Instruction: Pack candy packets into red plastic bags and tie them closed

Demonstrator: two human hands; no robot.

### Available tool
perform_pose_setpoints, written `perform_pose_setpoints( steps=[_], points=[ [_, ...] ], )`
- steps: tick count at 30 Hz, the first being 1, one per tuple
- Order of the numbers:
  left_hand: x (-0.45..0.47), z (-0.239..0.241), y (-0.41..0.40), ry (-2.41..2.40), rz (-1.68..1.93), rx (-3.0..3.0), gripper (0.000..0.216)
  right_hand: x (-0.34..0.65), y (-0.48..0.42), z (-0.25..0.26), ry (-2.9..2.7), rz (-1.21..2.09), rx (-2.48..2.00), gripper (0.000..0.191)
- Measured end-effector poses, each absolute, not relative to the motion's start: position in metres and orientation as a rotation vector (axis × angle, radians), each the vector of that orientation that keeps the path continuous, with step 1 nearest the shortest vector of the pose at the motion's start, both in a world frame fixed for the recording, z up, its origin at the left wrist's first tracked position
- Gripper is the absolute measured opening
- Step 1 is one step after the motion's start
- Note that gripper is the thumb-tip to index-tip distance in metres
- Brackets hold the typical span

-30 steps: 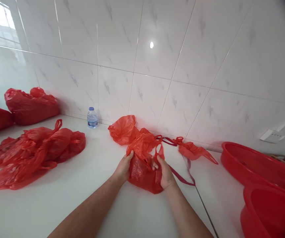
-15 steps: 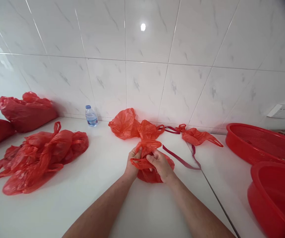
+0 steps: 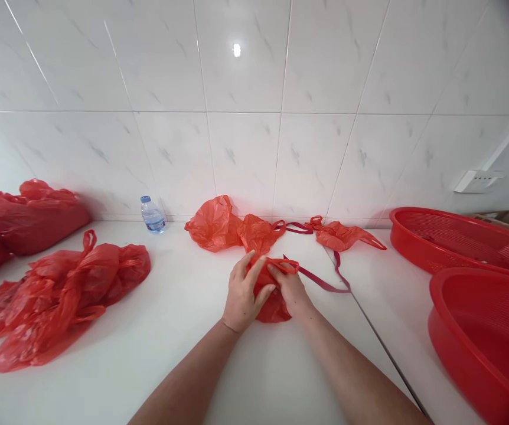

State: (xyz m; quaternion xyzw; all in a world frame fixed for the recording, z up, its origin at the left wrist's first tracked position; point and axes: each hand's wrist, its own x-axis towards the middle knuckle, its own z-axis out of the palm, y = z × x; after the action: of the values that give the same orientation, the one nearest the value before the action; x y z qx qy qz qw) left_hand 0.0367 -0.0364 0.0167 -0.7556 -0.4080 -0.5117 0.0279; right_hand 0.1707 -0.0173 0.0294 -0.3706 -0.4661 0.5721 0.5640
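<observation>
A red plastic bag (image 3: 274,308) lies bunched on the white table in front of me, between my hands. My right hand (image 3: 293,289) is closed on its gathered upper part, by a loop handle; some fingertips are hidden in the plastic. At the bag's left side is my left hand (image 3: 242,295), with fingers and thumb apart and the tips against or close to the plastic. Just beyond lie a crumpled red bag (image 3: 261,233) and a puffed-up red bag (image 3: 214,224). A dark red ribbon (image 3: 320,282) curves to the right of my hands.
To the left sit a heap of red bags (image 3: 66,295) and a full red bag (image 3: 33,215). A water bottle (image 3: 152,216) stands near the tiled wall. Another red bag (image 3: 343,235) lies right of centre. Two red plastic baskets (image 3: 440,289) (image 3: 407,239) fill the right side.
My left hand has loosened from the bag and its fingers have spread, now at the bag's left side. My right hand stays on the bag. The view has shifted slightly to the right.
</observation>
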Motion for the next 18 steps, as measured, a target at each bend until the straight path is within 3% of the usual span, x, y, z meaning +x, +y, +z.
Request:
perform_pose_setpoints(
  steps=[4,10,15,18],
  points=[
    [0.036,0.016,-0.032,-1.362,-1.44,-2.271,0.022,0.175,-0.018,0.03,-1.085,1.479,-0.762,0.017],
    [0.026,0.014,-0.023,-1.411,-1.511,-2.328,0.017,0.191,-0.019,0.037,-1.088,1.624,-0.615,0.016],
    [0.025,0.013,-0.022,-1.406,-1.528,-2.345,0.013,0.194,-0.019,0.035,-1.075,1.654,-0.607,0.042],
    [0.027,0.014,-0.023,-1.373,-1.516,-2.348,0.012,0.192,-0.018,0.032,-1.188,1.559,-0.665,0.032]
  ],
)
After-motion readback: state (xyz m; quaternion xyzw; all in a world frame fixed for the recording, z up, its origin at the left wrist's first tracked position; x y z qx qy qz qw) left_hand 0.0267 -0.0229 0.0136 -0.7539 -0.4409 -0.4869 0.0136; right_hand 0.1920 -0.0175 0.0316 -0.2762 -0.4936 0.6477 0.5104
